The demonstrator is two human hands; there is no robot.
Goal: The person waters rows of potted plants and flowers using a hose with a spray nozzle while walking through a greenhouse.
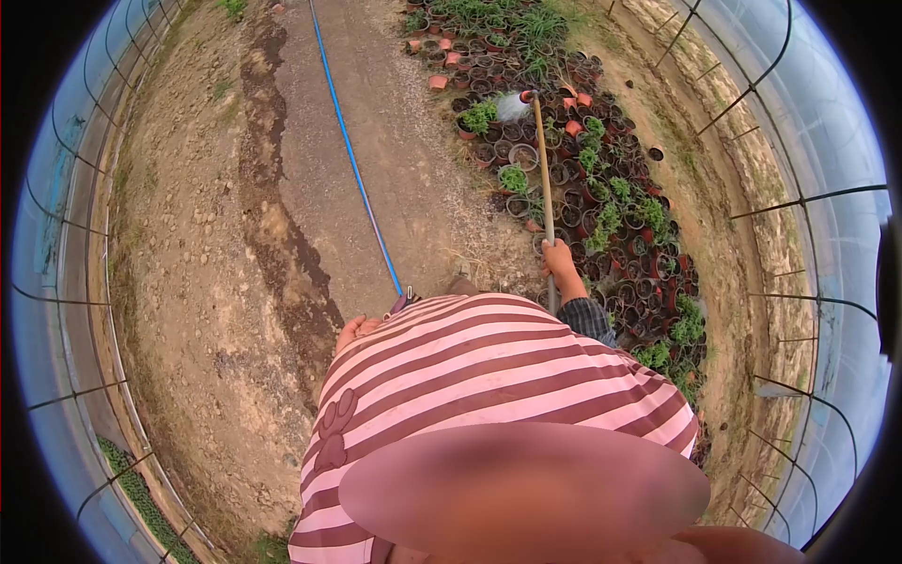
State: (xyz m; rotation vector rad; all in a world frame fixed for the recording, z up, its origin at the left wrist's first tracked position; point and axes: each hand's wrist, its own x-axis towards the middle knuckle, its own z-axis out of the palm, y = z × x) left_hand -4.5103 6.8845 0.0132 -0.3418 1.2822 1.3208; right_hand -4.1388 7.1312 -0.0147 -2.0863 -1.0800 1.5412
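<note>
My right hand (561, 260) is wrapped round a long tan watering wand (544, 169), which reaches forward over the potted plants. At the wand's far end a red spray head (527, 97) lets out a whitish spray of water (512, 107) beside a leafy green plant (480, 117). My left hand (357, 329) is low at my left side, against the striped shirt (470, 367); its fingers are partly hidden, and nothing can be made out in it. A blue hose (349, 150) runs along the path and ends from view near my waist.
Many small dark and reddish pots (639, 254), some with green plants, fill a long bed on the right. A dirt path (376, 113) lies beside it. Curved plastic walls with metal ribs (816, 197) stand on both sides.
</note>
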